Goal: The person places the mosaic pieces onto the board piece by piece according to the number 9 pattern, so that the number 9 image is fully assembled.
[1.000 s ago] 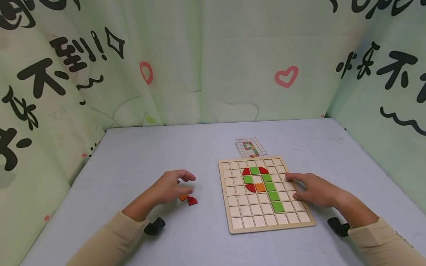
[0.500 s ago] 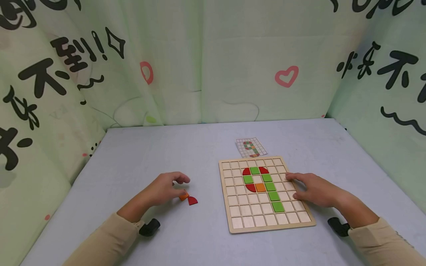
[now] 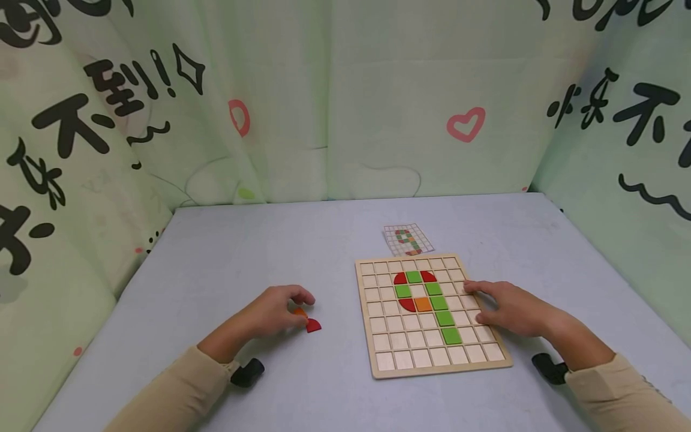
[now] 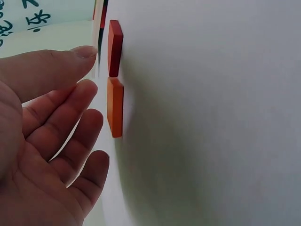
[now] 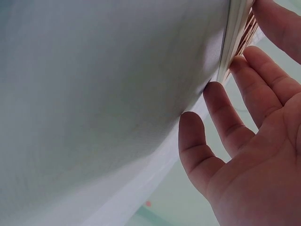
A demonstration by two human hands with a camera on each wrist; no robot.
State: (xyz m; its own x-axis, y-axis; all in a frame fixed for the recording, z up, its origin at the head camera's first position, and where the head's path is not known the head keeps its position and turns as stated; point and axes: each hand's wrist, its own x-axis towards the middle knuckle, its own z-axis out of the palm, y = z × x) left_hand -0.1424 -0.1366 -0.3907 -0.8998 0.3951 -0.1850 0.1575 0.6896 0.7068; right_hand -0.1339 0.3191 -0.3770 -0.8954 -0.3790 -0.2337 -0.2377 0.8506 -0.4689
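Observation:
My left hand (image 3: 276, 311) hovers at the left of the table with loosely bent fingers, holding nothing. Close by it lie an orange block (image 4: 115, 108) and a red quarter-round block (image 3: 314, 326). In the left wrist view both blocks lie flat on the cloth, apart from the fingers. A wooden grid board (image 3: 388, 342) carries a figure of red, green and orange pieces, such as a green square (image 3: 451, 335). My right hand (image 3: 513, 307) rests against the board's right edge, thumb and fingers spread along it; the right wrist view shows the fingertips touching the edge and table.
Behind the board lies a pattern card (image 3: 408, 239) printed with a coloured figure, partly covered at its near side by the board. A pale cloth covers the table (image 3: 259, 240). Green curtains (image 3: 388, 90) with black writing stand around the back and sides.
My left hand drew back left, uncovering more of the orange block, then shifted right again towards the red one. The right hand and the board have stayed in place.

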